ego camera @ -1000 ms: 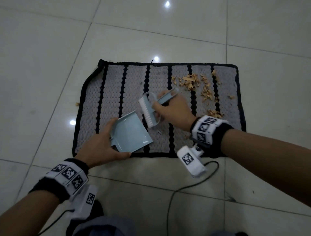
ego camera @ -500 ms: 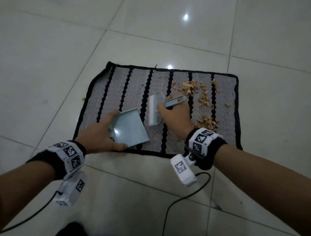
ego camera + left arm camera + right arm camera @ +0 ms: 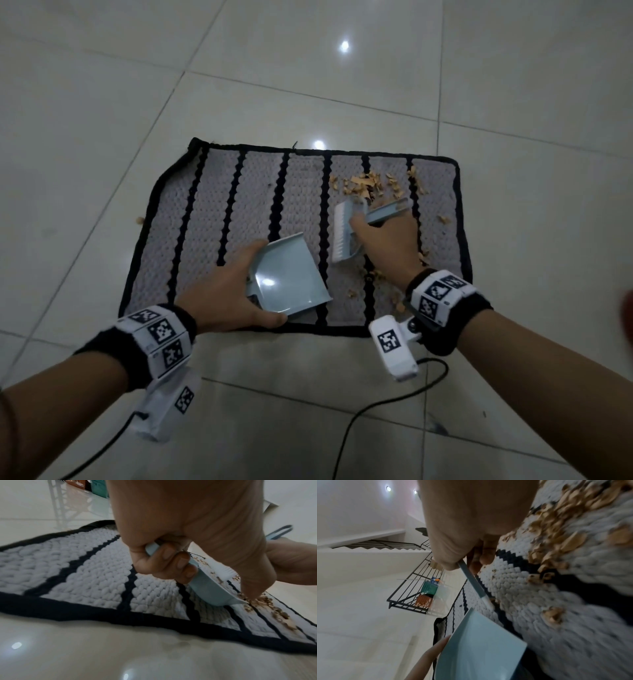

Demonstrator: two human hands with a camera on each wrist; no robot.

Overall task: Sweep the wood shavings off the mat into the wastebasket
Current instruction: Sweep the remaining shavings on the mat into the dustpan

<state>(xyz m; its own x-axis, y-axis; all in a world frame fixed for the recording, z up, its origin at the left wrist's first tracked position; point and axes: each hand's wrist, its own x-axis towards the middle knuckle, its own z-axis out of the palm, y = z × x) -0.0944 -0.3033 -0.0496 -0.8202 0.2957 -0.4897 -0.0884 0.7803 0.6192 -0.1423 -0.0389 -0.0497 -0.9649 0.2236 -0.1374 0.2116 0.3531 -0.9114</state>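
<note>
Tan wood shavings [image 3: 368,186] scattered on your striped mat [image 3: 239,212], your left hand [image 3: 226,294] fingers curled round the dustpan [image 3: 291,277], right hand [image 3: 387,240] gripping the brush [image 3: 346,233]

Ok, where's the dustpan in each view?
Head: dustpan at centre, on the mat's near edge, held by the left hand.
Left wrist: dustpan right of centre, under the fingers.
Right wrist: dustpan at bottom centre.
Shared landmark: wood shavings.

Dustpan [image 3: 287,277] blocks mat [image 3: 212,219] centre, left stripes open
</note>
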